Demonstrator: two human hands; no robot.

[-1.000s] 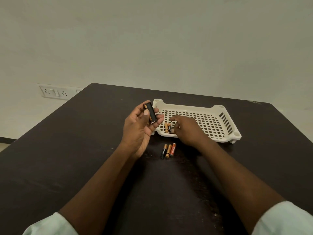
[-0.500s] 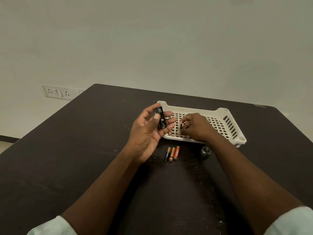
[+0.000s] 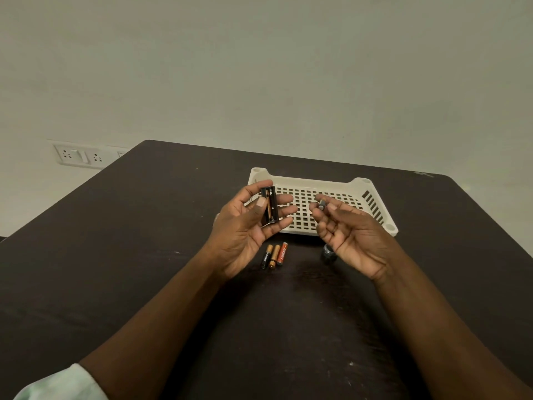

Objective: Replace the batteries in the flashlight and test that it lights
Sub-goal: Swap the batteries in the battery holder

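Observation:
My left hand (image 3: 250,226) holds a black battery holder (image 3: 269,207) upright between thumb and fingers; one copper-and-black battery sits in its visible slot. My right hand (image 3: 350,232) is raised palm-up over the front of the white slotted tray (image 3: 375,197), pinching a small battery (image 3: 322,204) end-on between thumb and fingertips. Three loose batteries (image 3: 274,256) lie side by side on the dark table below my left hand. A dark round flashlight part (image 3: 328,253) stands on the table, partly hidden under my right hand.
The dark table (image 3: 144,255) spreads wide on both sides of my arms. The tray's floor looks bare where visible. A wall socket panel (image 3: 79,156) is at the far left, beyond the table's edge.
My right hand lifted out of the tray with a battery and turned palm-up. My left hand turned the holder so its slot faces me. The two batteries seen in the tray are gone.

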